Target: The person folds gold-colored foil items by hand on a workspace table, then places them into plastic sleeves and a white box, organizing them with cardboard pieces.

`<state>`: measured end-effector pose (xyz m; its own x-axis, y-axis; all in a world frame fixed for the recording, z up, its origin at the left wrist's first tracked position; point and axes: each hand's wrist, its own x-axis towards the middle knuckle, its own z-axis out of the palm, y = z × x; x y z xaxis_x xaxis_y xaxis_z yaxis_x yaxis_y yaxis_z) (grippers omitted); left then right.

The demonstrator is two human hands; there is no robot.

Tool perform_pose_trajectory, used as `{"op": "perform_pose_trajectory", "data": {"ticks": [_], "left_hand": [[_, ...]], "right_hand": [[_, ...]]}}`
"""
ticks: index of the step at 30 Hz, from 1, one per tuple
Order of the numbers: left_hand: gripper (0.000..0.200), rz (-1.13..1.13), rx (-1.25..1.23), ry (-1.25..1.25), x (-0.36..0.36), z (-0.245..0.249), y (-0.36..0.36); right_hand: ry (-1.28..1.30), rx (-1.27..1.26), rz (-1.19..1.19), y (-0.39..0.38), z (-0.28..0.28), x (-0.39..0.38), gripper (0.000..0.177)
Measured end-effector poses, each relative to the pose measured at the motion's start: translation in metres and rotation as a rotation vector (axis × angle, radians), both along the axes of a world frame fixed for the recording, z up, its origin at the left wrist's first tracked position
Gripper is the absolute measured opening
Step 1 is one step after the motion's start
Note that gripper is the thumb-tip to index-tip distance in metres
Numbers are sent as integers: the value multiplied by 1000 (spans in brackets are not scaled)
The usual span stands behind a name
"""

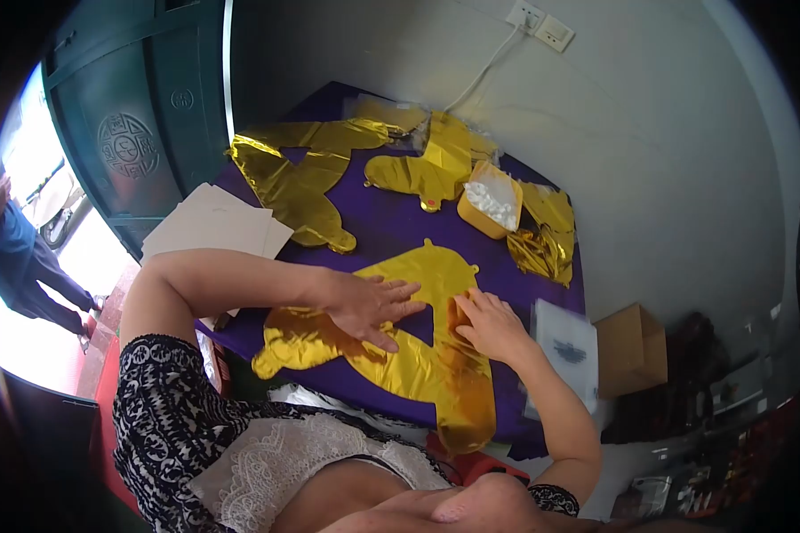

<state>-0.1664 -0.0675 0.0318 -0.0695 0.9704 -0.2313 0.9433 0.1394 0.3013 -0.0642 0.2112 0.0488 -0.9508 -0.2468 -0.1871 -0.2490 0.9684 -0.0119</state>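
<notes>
Two hands flatten a gold foil balloon [418, 366] on a purple-covered desk [391, 226].

The balloon lies at the desk's near edge; the left hand [369, 306] rests on it palm down with fingers spread, and the right hand [491, 327] presses flat beside it, neither gripping. More gold balloons [302, 182] lie at 11 and 12 o'clock, a yellow tray [468, 216] of white pieces at 1 o'clock, pale card sheets [213, 226] at 10 o'clock and a clear packet [567, 342] at 3 o'clock.
</notes>
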Motion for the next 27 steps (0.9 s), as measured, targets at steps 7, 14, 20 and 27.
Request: {"op": "perform_pose_trajectory", "data": {"ticks": [7, 14, 20, 27], "left_hand": [[92, 31, 80, -84, -26, 1, -8], [21, 270, 384, 184, -66, 42, -27], [30, 958, 483, -169, -170, 41, -38], [30, 1322, 465, -608, -183, 40, -37]], "right_hand": [[17, 147, 30, 11, 6, -57, 51], [458, -70, 275, -26, 3, -105, 13], [734, -124, 416, -95, -35, -204, 8], [702, -172, 268, -117, -60, -257, 12]]}}
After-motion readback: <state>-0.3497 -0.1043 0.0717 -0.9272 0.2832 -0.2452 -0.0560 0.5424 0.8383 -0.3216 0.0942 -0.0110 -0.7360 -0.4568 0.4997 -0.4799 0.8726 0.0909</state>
